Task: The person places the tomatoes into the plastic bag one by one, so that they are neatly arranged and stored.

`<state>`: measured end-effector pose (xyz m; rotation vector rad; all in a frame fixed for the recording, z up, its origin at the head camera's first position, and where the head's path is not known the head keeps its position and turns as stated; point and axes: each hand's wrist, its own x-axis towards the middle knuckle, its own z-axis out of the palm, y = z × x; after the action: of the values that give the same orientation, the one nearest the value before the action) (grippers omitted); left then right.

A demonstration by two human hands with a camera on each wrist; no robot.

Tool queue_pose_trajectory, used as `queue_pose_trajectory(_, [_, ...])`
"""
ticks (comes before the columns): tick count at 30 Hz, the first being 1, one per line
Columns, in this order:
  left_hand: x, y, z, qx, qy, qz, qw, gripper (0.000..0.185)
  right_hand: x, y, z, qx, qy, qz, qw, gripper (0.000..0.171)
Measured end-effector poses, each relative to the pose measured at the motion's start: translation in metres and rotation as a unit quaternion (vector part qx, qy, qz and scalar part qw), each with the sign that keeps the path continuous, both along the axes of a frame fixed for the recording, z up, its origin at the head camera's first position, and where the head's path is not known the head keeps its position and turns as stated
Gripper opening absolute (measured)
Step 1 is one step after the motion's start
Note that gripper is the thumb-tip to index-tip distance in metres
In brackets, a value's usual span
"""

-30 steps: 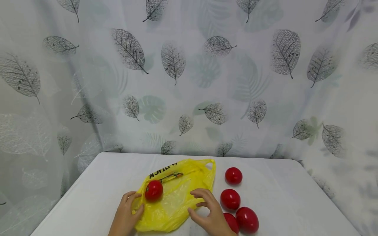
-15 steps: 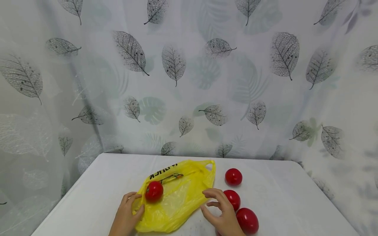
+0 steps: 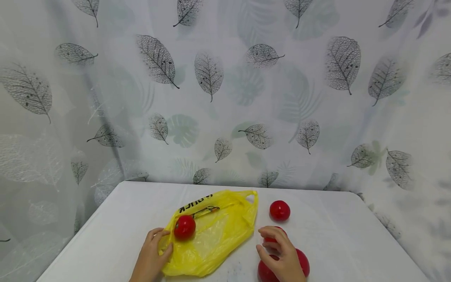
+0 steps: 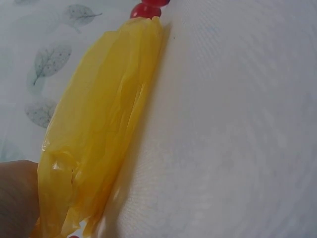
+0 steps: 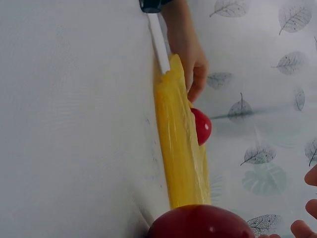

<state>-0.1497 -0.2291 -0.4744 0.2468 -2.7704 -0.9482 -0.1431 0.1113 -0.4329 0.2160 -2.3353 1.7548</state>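
A yellow plastic bag [image 3: 222,243] with black lettering lies spread on the table, and one red tomato [image 3: 184,227] rests on its left part. My left hand [image 3: 152,253] holds the bag's left edge between thumb and fingers; in the left wrist view the yellow plastic [image 4: 101,109] rises beside it. My right hand [image 3: 283,256] hovers over the loose tomatoes right of the bag, fingers spread and bent, nothing held. Below its thumb sits a near tomato [image 3: 266,270]; the hand partly covers two others. In the right wrist view a dark red tomato [image 5: 200,223] lies close to its fingertips.
A single tomato [image 3: 280,210] stands farther back, right of the bag's handle loop. The white table [image 3: 352,243] ends at a far edge, with a leaf-patterned curtain [image 3: 225,117] behind it.
My right hand has moved right, away from the bag and over the loose tomatoes. The left hand, the bag and the tomato on it have stayed in place.
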Motion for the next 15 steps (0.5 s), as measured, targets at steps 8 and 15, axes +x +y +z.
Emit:
queue_pose_trajectory(8, [0.0, 0.0, 0.0, 0.002, -0.002, 0.0, 1.0, 0.033, 0.002, 0.016, -0.002, 0.033, -0.002, -0.04, 0.999, 0.038])
queue_pose_trajectory(15, [-0.001, 0.0, -0.001, -0.001, -0.002, -0.003, 1.0, 0.033, 0.003, 0.031, -0.005, 0.048, 0.008, -0.066, 0.997, 0.036])
